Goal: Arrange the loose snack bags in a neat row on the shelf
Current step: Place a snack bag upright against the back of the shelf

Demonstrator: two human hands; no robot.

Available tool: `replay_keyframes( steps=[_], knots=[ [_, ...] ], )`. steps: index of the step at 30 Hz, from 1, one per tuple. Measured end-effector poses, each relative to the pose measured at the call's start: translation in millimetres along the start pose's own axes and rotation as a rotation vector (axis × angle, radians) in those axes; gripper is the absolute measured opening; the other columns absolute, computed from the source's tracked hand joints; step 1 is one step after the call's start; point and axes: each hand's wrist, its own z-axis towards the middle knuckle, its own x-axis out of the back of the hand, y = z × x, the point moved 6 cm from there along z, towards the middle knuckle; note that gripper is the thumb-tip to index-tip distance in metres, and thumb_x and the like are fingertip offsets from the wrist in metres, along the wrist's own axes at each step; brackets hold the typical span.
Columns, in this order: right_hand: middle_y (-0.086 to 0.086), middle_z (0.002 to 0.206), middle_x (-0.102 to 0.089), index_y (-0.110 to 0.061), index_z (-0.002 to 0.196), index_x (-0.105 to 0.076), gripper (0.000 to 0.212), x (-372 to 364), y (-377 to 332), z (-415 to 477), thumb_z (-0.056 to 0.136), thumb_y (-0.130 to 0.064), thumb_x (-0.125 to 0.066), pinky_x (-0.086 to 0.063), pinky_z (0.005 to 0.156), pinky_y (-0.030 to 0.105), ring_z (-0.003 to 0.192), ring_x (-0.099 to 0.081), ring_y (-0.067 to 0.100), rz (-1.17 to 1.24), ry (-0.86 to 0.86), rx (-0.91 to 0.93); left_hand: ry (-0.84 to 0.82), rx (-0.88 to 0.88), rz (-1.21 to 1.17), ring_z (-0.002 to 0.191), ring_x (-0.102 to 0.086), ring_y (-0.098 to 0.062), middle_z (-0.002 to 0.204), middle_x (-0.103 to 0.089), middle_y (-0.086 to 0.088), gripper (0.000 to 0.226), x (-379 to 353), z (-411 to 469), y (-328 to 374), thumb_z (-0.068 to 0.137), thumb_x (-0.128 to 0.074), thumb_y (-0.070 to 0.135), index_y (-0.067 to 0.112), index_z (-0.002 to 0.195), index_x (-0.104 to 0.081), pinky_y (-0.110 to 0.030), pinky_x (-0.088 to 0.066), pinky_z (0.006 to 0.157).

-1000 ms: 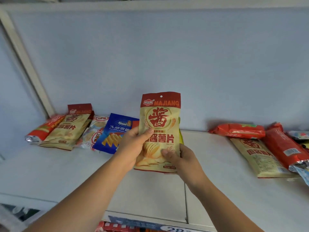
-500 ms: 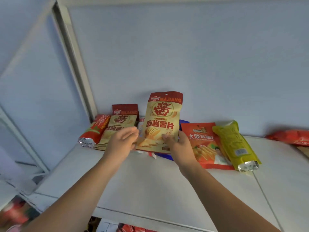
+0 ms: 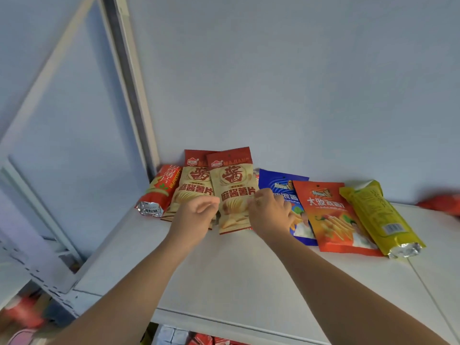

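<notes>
A beige and red chip bag (image 3: 234,190) leans against the back wall of the white shelf (image 3: 224,270), overlapping a matching bag (image 3: 193,185) on its left. My left hand (image 3: 196,216) holds its lower left edge with curled fingers. My right hand (image 3: 270,212) pinches its right edge. A red bag (image 3: 158,192) lies at the far left by the shelf post. To the right lie a blue bag (image 3: 281,185), an orange bag (image 3: 328,215) and a yellow bag (image 3: 378,215), each overlapping the one before.
Another red bag (image 3: 443,202) lies blurred at the far right of the shelf. A grey upright post (image 3: 129,83) bounds the shelf on the left. More packets show on the shelf below (image 3: 204,338).
Both hands carried the beige and red bag from mid-air leftward and back, and set it against the wall beside the matching bag. The view swung to the left.
</notes>
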Motion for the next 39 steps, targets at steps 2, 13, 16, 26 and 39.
replay_keyframes(
  steps=[2,13,16,26,39],
  knots=[
    [0.004,0.147,-0.045,-0.032,0.139,-0.049,0.041,6,2,-2,0.100,-0.043,-0.046,-0.027,0.116,0.049,0.139,-0.033,0.030,0.019,0.025,0.040,-0.044,-0.035,0.041,0.115,-0.064,-0.003,0.120,-0.072,0.012,0.023,-9,3,8,0.098,-0.062,0.023,0.024,0.119,-0.072,-0.027,-0.051,0.101],
    [-0.001,0.143,-0.053,-0.023,0.145,-0.048,0.055,125,139,-32,0.096,-0.048,-0.059,-0.041,0.107,0.042,0.136,-0.042,0.026,-0.107,0.232,0.034,-0.442,-0.329,0.459,0.120,-0.058,-0.008,0.137,-0.060,0.011,0.043,-149,-17,84,0.094,-0.064,0.039,0.030,0.136,-0.059,-0.027,-0.049,0.096],
    [-0.001,0.132,-0.059,-0.025,0.139,-0.052,0.050,167,191,-51,0.094,-0.045,-0.063,-0.044,0.101,0.042,0.130,-0.048,0.027,-0.077,0.293,-0.038,-0.538,-0.450,0.486,0.125,-0.056,-0.008,0.139,-0.059,0.013,0.044,-206,-40,110,0.093,-0.066,0.041,0.030,0.135,-0.060,-0.027,-0.045,0.104],
    [-0.005,0.116,-0.063,-0.023,0.133,-0.055,0.041,297,339,-117,0.096,-0.040,-0.064,-0.050,0.088,0.034,0.110,-0.057,0.016,-0.110,0.445,-0.084,-0.748,-0.614,0.407,0.130,-0.054,-0.007,0.140,-0.059,0.012,0.037,-411,-126,185,0.091,-0.069,0.039,0.032,0.127,-0.064,-0.023,-0.037,0.110],
    [0.002,0.150,-0.045,-0.023,0.147,-0.043,0.066,359,469,-85,0.093,-0.055,-0.062,-0.037,0.114,0.040,0.142,-0.036,0.026,-0.299,0.257,-0.210,-0.843,-0.486,0.458,0.131,-0.053,-0.008,0.139,-0.059,0.013,0.035,-550,-168,190,0.095,-0.064,0.040,0.032,0.129,-0.062,-0.020,-0.038,0.099]
  ],
)
